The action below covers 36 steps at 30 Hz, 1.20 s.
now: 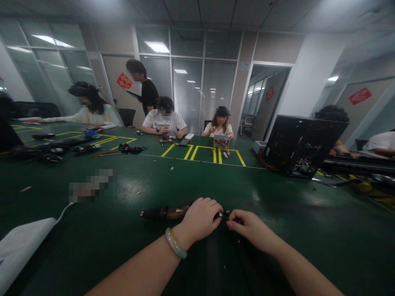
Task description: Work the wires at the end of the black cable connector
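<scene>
Held the left hand palm down over the driver, fingers curled round the rear of its body. Held the right hand narrow, at three o'clock of the left, thumb and forefinger pinched on the dark end; could not tell whether on a plug, a cord or the casing, being too small and blurred. Found the driver lying on the table, tip toward nine o'clock.

Judged a roll possible from any loosening of the left palm, given the round body and flat surface. Judged a slip possible at the dark end too, from a sideways tug on so small a hold, or a bent part from force applied askew. Allowed for a knock from the bangle, with the left wrist low over the table.

Noted a scrap at ten, a masked item between nine and ten, and a white cord leading from it toward a white object near nine; judged a snag possible only from a wide leftward sweep. Saw wired parts past ten, yellow tape at twelve, and a black case between one and two, well apart from both hands. Saw a seated person in white at eleven, another person at twelve.
</scene>
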Available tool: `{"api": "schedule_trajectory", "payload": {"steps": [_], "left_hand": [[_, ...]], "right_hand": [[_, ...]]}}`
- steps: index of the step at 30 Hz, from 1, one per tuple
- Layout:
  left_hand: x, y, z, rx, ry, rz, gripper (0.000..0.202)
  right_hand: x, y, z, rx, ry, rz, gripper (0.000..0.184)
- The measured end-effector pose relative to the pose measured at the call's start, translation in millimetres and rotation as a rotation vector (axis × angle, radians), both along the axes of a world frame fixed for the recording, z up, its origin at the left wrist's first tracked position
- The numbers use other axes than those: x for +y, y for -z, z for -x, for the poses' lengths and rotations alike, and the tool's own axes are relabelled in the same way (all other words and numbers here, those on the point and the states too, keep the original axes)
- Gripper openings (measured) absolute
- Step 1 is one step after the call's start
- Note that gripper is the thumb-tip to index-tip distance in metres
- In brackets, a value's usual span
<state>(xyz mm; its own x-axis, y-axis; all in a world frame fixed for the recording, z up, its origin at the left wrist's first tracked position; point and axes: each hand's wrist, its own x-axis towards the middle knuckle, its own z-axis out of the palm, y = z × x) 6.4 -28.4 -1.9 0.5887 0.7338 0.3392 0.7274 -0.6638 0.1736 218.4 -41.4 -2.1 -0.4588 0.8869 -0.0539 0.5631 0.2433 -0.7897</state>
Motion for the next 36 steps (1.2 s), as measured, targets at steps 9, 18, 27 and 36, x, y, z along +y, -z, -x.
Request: {"api": "schedule_trajectory", "payload": {"steps": [9, 18, 27, 36], "left_hand": [[4.9, -4.9, 17.1, -0.010, -0.014, 0.015, 0.021], [1.5, -6.5, 22.1, 0.030, -0.140, 0.031, 0.025], [-1.8, -15.0, 31.0, 0.030, -0.102, 0.078, 0.032], [8.4, -24.2, 50.7, 0.037, -0.128, 0.224, 0.042]], "right_hand": [[4.4, 9.1, 9.3, 0.429, 0.070, 0.202, 0.042], [13.8, 18.2, 2.1, 0.316, 0.146, 0.164, 0.036], [10.1, 14.4, -0.3, 0.170, 0.086, 0.184, 0.024], [11.5, 16.4, -0.5, 0.204, 0.072, 0.187, 0.025]]}}
